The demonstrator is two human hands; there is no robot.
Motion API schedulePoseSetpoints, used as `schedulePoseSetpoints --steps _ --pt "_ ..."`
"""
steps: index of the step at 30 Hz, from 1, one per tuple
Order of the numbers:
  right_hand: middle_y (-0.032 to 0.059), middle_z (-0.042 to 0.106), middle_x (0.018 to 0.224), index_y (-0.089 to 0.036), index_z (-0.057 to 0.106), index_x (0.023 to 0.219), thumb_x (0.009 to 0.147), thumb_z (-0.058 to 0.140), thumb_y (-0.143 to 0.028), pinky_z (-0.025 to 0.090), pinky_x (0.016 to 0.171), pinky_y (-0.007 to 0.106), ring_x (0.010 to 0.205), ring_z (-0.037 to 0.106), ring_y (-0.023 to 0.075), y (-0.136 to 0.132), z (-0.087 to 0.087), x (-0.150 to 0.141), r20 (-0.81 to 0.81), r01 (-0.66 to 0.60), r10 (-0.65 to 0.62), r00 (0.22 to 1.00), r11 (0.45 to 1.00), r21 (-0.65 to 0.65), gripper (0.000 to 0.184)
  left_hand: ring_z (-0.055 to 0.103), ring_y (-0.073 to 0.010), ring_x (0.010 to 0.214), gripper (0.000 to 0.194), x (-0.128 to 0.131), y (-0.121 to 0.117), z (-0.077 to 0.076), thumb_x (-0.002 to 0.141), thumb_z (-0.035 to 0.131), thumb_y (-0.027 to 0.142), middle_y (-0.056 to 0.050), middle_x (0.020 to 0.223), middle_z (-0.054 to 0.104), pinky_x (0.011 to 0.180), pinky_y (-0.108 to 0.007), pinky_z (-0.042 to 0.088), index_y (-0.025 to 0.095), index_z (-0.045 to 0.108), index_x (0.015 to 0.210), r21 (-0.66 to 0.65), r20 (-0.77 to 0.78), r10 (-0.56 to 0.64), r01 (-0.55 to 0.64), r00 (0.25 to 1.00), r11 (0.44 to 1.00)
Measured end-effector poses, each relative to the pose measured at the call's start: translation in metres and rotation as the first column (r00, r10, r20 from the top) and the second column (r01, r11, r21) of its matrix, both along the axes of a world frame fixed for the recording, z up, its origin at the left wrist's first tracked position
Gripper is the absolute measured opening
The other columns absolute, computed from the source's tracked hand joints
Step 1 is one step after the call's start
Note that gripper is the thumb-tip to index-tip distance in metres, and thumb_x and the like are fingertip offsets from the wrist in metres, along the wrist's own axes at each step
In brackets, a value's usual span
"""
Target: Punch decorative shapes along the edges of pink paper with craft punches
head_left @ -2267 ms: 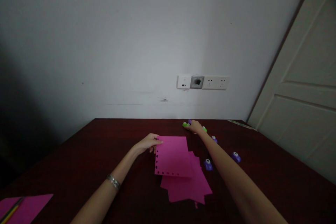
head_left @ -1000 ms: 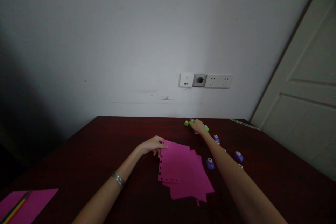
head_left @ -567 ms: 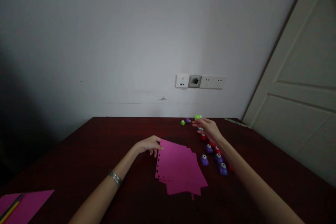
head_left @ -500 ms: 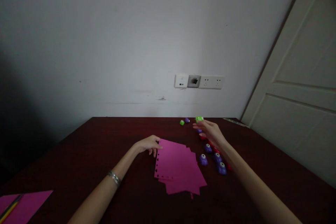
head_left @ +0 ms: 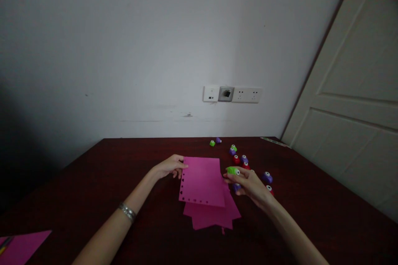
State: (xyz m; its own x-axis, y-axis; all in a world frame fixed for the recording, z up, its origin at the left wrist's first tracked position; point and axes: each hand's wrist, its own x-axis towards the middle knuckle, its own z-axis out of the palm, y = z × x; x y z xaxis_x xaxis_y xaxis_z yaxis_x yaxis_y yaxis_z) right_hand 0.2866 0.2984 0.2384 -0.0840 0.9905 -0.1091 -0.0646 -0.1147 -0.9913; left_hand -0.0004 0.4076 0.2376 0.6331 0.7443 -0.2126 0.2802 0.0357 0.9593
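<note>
My left hand [head_left: 170, 166] is closed on the upper left edge of a pink sheet of paper [head_left: 202, 180], thumb on top. Small shapes are punched along that sheet's left and bottom edges. More pink sheets [head_left: 213, 219] lie fanned out under it. Between the thumb and fingers of my right hand [head_left: 248, 182] is a small green craft punch [head_left: 231, 170], just right of the sheet's right edge. Right beneath those fingers sits a purple craft punch [head_left: 236, 187], partly hidden.
Several purple, red and green punches stand to the right, among them a red one [head_left: 236, 159] and a purple one [head_left: 267, 177]. Farther back are a green punch [head_left: 212, 143] and a purple one [head_left: 218, 140]. Another pink sheet [head_left: 27, 244] with pencils lies at the left.
My right hand has come back from the far punches toward the paper, carrying the green craft punch. My left hand has lifted and straightened the top sheet, slightly apart from the stack.
</note>
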Motion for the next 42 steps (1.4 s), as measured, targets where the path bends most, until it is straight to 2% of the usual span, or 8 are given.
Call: schedulePoseSetpoints --steps 5,10,17,23,26,32,36,42 --pt "0.0047 0.066 0.075 -0.015 0.061 0.086 0.061 0.071 -0.030 0.045 0.040 0.014 0.067 0.063 0.0134 0.001 0.000 0.006 -0.015 0.034 -0.035 0.999 0.999 -0.023 0.030 0.053 -0.0087 0.043 0.028 -0.004 0.008 -0.007 0.072 0.061 0.029 -0.003 0.061 0.060 0.034 -0.016 0.032 0.012 0.058 0.093 0.025 0.032 0.051 -0.052 0.998 0.998" --pt "0.0052 0.067 0.075 -0.014 0.061 0.087 0.063 0.070 -0.024 0.045 0.041 0.012 0.058 0.060 0.0086 -0.005 0.001 0.010 -0.028 0.054 -0.056 0.998 0.997 -0.058 0.027 0.055 -0.0093 0.046 0.026 -0.005 0.010 -0.008 0.072 0.060 0.030 -0.003 0.063 0.059 0.035 -0.017 0.033 0.013 0.057 0.092 0.042 0.071 0.094 -0.097 0.993 0.994" --pt "0.0072 0.067 0.092 -0.015 0.061 0.086 0.060 0.074 -0.018 0.054 0.058 0.015 0.081 0.065 0.0157 -0.008 -0.008 0.016 -0.116 0.056 -0.070 0.991 0.991 -0.124 0.029 0.053 -0.0089 0.046 0.027 -0.007 0.010 -0.001 0.070 0.061 0.031 -0.003 0.062 0.059 0.036 -0.017 0.033 0.012 0.056 0.089 0.039 0.095 0.201 -0.205 0.975 0.978" --pt "0.0101 0.067 0.099 -0.014 0.064 0.089 0.068 0.069 -0.025 0.053 0.077 0.020 0.097 0.061 0.0203 -0.007 -0.008 0.023 -0.261 -0.009 -0.016 0.965 0.996 -0.094 0.025 0.053 -0.0086 0.047 0.029 -0.010 0.012 0.002 0.071 0.061 0.033 -0.003 0.064 0.059 0.039 -0.018 0.035 0.012 0.056 0.090 0.057 0.139 0.260 -0.270 0.956 0.961" --pt "0.0113 0.065 0.104 -0.013 0.064 0.092 0.069 0.068 -0.026 0.051 0.084 0.023 0.099 0.060 0.0210 -0.008 -0.005 0.025 -0.250 0.008 -0.023 0.968 0.998 -0.063 0.026 0.053 -0.0087 0.047 0.029 -0.011 0.012 0.003 0.072 0.061 0.034 -0.003 0.065 0.060 0.040 -0.018 0.035 0.012 0.056 0.090 0.070 0.150 0.263 -0.276 0.953 0.959" --pt "0.0139 0.065 0.103 -0.012 0.064 0.088 0.069 0.067 -0.031 0.052 0.081 0.026 0.098 0.060 0.0234 -0.012 -0.010 0.024 -0.186 0.066 -0.079 0.979 0.995 -0.073 0.027 0.053 -0.0094 0.048 0.028 -0.009 0.010 0.003 0.071 0.061 0.033 -0.003 0.062 0.059 0.041 -0.019 0.034 0.012 0.057 0.089 0.073 0.132 0.249 -0.259 0.960 0.963" --pt "0.0127 0.067 0.099 -0.014 0.064 0.089 0.070 0.067 -0.033 0.053 0.080 0.028 0.093 0.063 0.0225 -0.015 -0.014 0.019 -0.186 0.053 -0.074 0.980 0.992 -0.114 0.027 0.053 -0.0094 0.047 0.028 -0.008 0.010 0.004 0.071 0.061 0.033 -0.002 0.060 0.059 0.040 -0.019 0.033 0.012 0.056 0.088 0.063 0.124 0.246 -0.255 0.961 0.965" --pt "0.0145 0.066 0.100 -0.012 0.065 0.087 0.072 0.065 -0.032 0.046 0.092 0.034 0.098 0.060 0.0258 -0.017 -0.012 0.015 -0.224 0.005 -0.027 0.974 0.995 -0.097 0.025 0.053 -0.0096 0.047 0.026 -0.008 0.009 0.006 0.071 0.060 0.033 -0.003 0.060 0.059 0.040 -0.019 0.033 0.012 0.055 0.087 0.076 0.123 0.256 -0.266 0.959 0.961"
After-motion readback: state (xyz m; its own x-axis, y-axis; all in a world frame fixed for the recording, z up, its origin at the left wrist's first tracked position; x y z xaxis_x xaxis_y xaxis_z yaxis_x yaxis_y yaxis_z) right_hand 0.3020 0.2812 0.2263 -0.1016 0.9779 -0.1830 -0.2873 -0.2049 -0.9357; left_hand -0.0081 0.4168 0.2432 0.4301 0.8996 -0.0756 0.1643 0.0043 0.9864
